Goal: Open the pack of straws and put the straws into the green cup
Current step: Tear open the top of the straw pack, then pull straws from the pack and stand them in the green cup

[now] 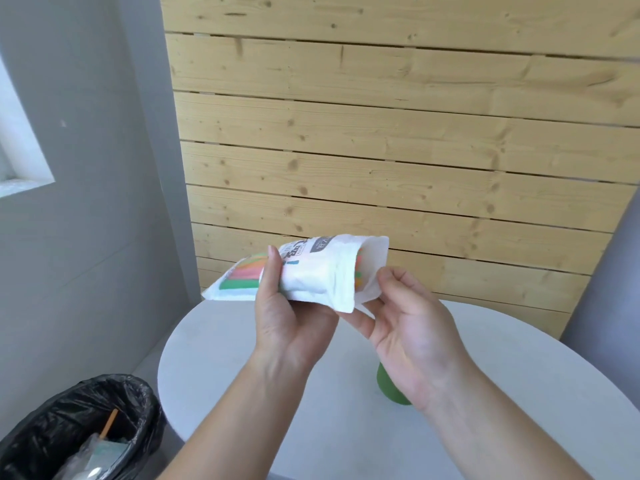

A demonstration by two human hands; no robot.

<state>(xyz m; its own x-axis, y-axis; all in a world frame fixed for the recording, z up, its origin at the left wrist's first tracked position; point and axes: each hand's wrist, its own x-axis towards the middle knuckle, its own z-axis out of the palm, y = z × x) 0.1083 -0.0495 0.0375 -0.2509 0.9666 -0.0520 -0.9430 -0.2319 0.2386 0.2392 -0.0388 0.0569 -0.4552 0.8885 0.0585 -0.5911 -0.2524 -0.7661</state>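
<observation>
A white pack of straws is held in the air above the table, lying roughly level with its mouth to the right. My left hand grips its middle from below, thumb across the front. My right hand pinches the back flap of the open mouth, where the tips of several coloured straws show. More straws show through the clear window at the pack's left end. The green cup stands on the table below, mostly hidden behind my right wrist.
A round grey table lies under both hands. A bin lined with a black bag stands on the floor at the lower left, with rubbish in it. A wooden plank wall rises behind the table.
</observation>
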